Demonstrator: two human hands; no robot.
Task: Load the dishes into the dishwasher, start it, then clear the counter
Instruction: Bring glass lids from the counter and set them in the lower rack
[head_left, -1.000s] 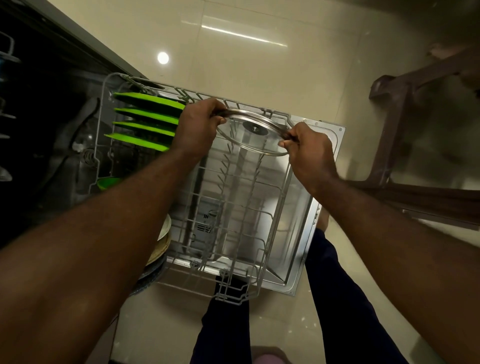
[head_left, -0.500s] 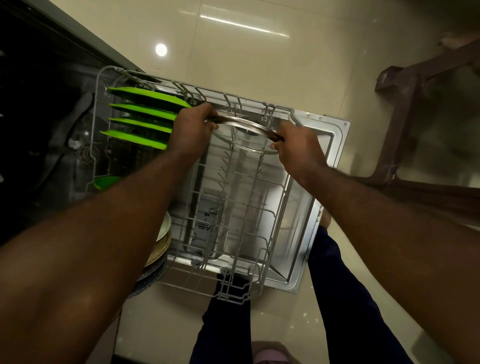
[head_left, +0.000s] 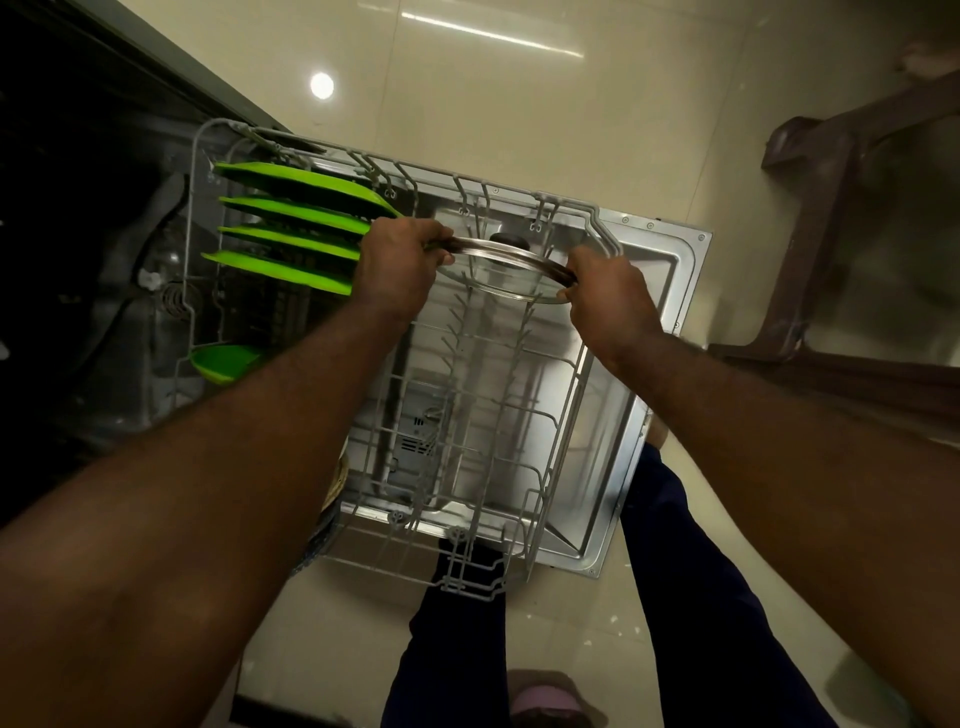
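Tile floor (head_left: 519, 104); left hand (head_left: 400, 265), right hand (head_left: 608, 296) hold lid (head_left: 498, 278) tilted, knob (head_left: 506, 240) away.

No text, label or number can be read anywhere.

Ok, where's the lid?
Head view, upper centre: left hand and right hand grip the lid at the far end of the rack, right of the green plates.

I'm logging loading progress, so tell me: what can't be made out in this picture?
- Head view: whether the glass lid is seated between the tines of the rack; the left hand and right hand cover its rim ends.
- Head view: stacked plates beside the rack; the left forearm hides most, count unclear.
- Head view: dishwasher interior at left; too dark for contents.
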